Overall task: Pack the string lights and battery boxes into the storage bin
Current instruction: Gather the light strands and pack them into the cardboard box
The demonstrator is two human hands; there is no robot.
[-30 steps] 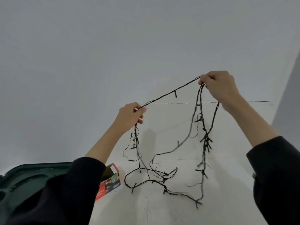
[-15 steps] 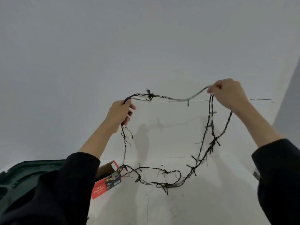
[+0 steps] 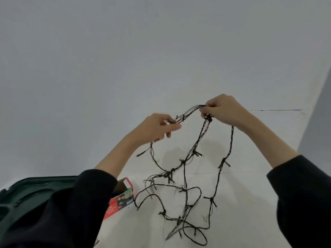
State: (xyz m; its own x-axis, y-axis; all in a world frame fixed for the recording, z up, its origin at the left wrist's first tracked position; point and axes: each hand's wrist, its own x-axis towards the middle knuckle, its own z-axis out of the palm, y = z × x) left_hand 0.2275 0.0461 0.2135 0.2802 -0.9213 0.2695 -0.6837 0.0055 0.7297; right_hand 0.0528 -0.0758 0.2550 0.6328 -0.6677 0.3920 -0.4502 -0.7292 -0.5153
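Observation:
A black string of lights point(image 3: 184, 176) hangs in tangled loops in front of me, its lowest loops near the white surface. My right hand point(image 3: 223, 110) pinches several gathered strands at the top. My left hand point(image 3: 157, 127) holds the same bundle a short way to the left, fingers closed on the wire. Both hands are raised above the surface, close together. A dark green storage bin point(image 3: 26, 194) lies at the lower left, partly hidden by my left sleeve.
A red and black cardboard light box point(image 3: 123, 197) with an open flap lies beside the bin. The white surface point(image 3: 241, 203) meets a pale grey wall behind. A darker wall edge rises at the far right.
My hands have come much closer together, folding the stretched span into several gathered strands. The hanging loops have dropped lower and spread into more coils.

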